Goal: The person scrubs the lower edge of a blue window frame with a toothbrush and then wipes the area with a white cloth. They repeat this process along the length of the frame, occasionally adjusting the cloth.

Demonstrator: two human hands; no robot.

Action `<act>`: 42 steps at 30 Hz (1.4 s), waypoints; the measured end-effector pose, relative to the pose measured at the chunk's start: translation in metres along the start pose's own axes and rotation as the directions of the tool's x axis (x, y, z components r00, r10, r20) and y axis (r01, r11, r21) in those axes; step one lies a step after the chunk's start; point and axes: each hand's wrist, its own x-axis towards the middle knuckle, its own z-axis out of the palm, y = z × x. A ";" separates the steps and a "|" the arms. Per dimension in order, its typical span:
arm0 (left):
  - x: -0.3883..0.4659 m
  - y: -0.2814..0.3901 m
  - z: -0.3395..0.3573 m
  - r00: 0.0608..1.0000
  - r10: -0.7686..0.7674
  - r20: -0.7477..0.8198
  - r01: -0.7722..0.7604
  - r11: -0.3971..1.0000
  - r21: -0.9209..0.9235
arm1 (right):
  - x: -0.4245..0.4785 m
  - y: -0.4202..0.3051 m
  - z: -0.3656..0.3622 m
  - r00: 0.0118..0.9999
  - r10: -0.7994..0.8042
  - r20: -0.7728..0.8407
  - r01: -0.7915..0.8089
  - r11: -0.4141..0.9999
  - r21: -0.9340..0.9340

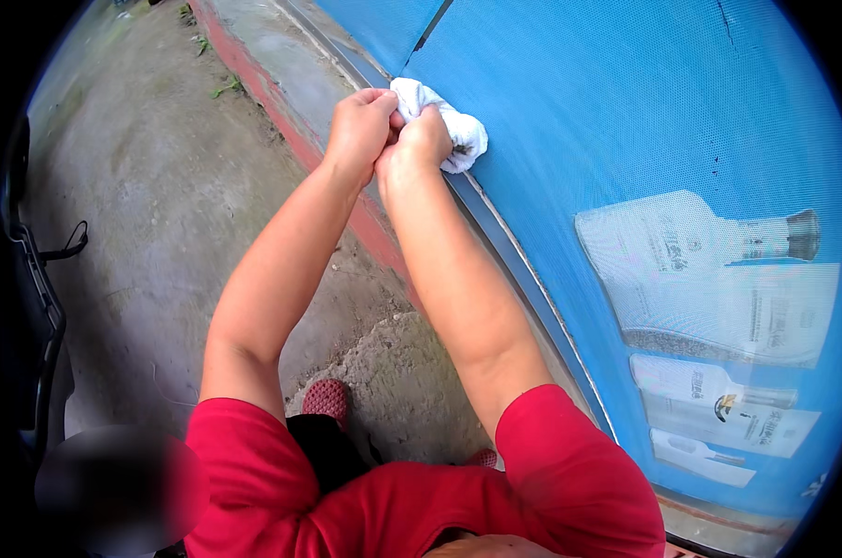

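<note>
A white cloth, bunched up and with a dark smudge on its lower end, is gripped by both my hands. My left hand pinches its near edge between thumb and fingers. Close beside it, my right hand is closed on the middle of the cloth, its fingertips partly hidden in the folds. The cloth lies against or just over the lower edge of a large blue mesh-patterned panel. Printed bottle pictures with writing show on the panel.
A metal frame rail runs along the panel's edge. Beside it is a concrete ledge with a red painted band. Rough concrete ground lies to the left, with small weeds. A dark object stands at the left rim.
</note>
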 end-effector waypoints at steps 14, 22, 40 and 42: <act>-0.051 0.008 -0.092 0.933 0.360 -0.024 -0.352 0.892 -0.285 | -0.027 -0.018 -0.039 0.506 0.367 0.781 -0.372 0.909 -0.186; -0.115 -0.028 -0.082 0.909 -0.190 0.371 0.349 0.835 -0.425 | -0.050 -0.026 -0.138 0.392 0.564 0.727 -0.431 0.811 -0.396; -0.280 -0.062 -0.023 0.802 -0.534 0.266 0.593 0.664 -0.455 | -0.132 -0.120 -0.229 0.692 0.555 0.463 0.296 0.366 -0.882; -0.288 -0.056 -0.026 0.770 -0.585 0.255 0.633 0.652 -0.416 | -0.144 -0.129 -0.231 0.772 0.493 0.402 0.353 0.195 -0.915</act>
